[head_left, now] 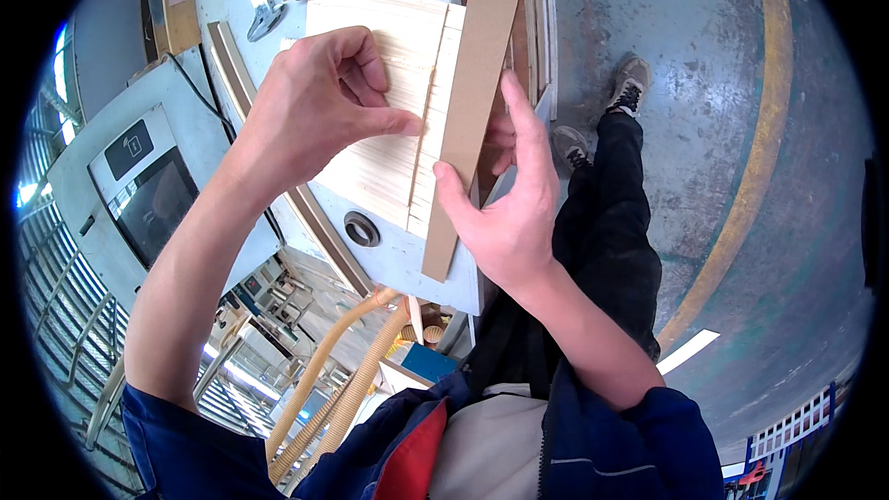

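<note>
A stack of thin pale wood strips (pixel 370 167) lies side by side on the light-blue machine table, a dark step running along it near its right side. Over these strips is my left hand (pixel 324 97), fingers curled and thumb stretched out apart from them. That thumb's tip touches the wood at the step, and no object shows between thumb and fingers. Along the right side of the strips stands a long flat brown board strip (pixel 475 83). My right hand (pixel 509 194) grips it, thumb on the near face and fingers partly hidden behind.
A caliper (pixel 262 14) lies at the back of the table (pixel 398 268). A black ring (pixel 361 229) sits near its front. To the left stands a control panel with a dark screen (pixel 157 204). Ribbed hoses (pixel 343 407) hang below, and a yellow line (pixel 755 157) curves across the floor.
</note>
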Available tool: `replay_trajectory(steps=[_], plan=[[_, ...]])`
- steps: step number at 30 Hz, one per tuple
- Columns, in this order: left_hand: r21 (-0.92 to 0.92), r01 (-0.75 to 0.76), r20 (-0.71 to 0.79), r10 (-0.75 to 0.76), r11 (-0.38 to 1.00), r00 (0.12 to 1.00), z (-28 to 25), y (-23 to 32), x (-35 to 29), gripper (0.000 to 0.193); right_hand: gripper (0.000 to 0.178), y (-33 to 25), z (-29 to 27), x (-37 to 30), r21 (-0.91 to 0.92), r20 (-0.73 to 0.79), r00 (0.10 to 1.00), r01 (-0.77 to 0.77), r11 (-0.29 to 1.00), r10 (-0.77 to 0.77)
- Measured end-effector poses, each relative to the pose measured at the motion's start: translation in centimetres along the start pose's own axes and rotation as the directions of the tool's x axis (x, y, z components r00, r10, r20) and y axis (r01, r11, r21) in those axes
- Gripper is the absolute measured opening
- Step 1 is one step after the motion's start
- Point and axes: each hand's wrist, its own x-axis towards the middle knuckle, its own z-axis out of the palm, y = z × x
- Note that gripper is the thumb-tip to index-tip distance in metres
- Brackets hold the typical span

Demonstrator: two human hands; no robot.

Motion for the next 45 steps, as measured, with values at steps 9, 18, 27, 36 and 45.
replay_trajectory(steps=[9, 18, 27, 36, 45], plan=[[0.037, -0.003, 0.000, 0.003, 0.999, 1.000, 0.0, 0.0, 0.0, 0.038, 0.023, -0.2, -1.4, -0.6, 0.291, 0.042, 0.956, -0.289, 0.912, 0.289], [0.023, 0.012, 0.005, -0.012, 1.000, 1.000, 0.2, 0.0, -0.2, 0.036, 0.023, -1.7, -2.8, -0.2, 0.369, 0.285, 0.883, -0.461, 0.807, 0.374], [0.186, -0.212, -0.255, 0.256, 0.959, 0.933, 4.9, 0.0, -3.7, 0.032, 0.024, -1.6, -1.7, 0.1, 0.301, 0.126, 0.909, -0.417, 0.858, 0.398], [0.182, -0.149, -0.342, 0.205, 0.972, 0.917, 6.1, -0.6, -4.4, 0.027, 0.027, -1.0, -0.3, 0.1, 0.201, 0.020, 0.946, -0.322, 0.925, 0.324], [0.187, -0.127, -0.362, 0.189, 0.974, 0.913, 6.2, -0.4, -4.4, 0.028, 0.031, -0.6, 0.3, 0.1, 0.172, -0.013, 0.957, -0.284, 0.943, 0.290]])
